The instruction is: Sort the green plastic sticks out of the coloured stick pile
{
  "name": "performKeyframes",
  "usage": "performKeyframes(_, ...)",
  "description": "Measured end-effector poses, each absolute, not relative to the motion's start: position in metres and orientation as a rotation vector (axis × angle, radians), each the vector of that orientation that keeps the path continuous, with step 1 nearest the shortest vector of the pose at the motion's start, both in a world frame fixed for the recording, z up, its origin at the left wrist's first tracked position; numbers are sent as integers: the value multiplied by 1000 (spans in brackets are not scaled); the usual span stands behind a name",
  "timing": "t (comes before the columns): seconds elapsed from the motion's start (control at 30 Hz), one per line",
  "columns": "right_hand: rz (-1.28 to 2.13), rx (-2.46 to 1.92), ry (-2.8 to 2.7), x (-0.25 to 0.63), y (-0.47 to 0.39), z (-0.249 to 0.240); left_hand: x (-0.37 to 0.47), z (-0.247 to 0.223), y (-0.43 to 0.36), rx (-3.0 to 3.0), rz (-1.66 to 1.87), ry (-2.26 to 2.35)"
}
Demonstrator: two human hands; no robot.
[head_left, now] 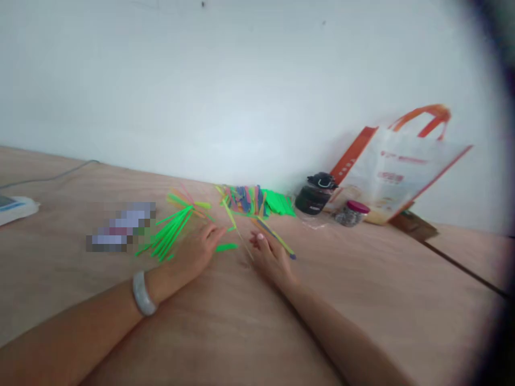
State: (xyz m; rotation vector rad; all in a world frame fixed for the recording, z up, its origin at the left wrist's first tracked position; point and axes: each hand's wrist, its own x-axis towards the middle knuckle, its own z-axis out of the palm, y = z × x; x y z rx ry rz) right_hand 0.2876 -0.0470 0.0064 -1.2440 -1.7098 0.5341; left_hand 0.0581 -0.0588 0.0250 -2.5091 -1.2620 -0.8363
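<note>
One left hand (198, 244) beside fanned neon-green strips (171, 234), right hand (272, 261) at a thin pale strip (244, 245), fingers bent, any pinch unclear

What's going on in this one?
At a wooden table, a person's left hand is beside a fan of green strips; the right hand is close to a few loose coloured strips. Blur hides whether either hand grips one. Farther back, a pile of multicoloured strips lies beside a dark bottle.
</note>
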Motion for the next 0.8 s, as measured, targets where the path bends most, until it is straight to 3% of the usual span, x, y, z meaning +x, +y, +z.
performKeyframes(0.13,912,-1228,-1621,268,-60,7,77,18,-76,-2647,-752,-1192)
performKeyframes(0.3,1036,-1201,-1631,253,-69,11,80,10,-76,-2741,-682,-1198)
performKeyframes(0.8,882,-1260,-1759,248,-74,17,84,3,-74,-2755,-685,-1232)
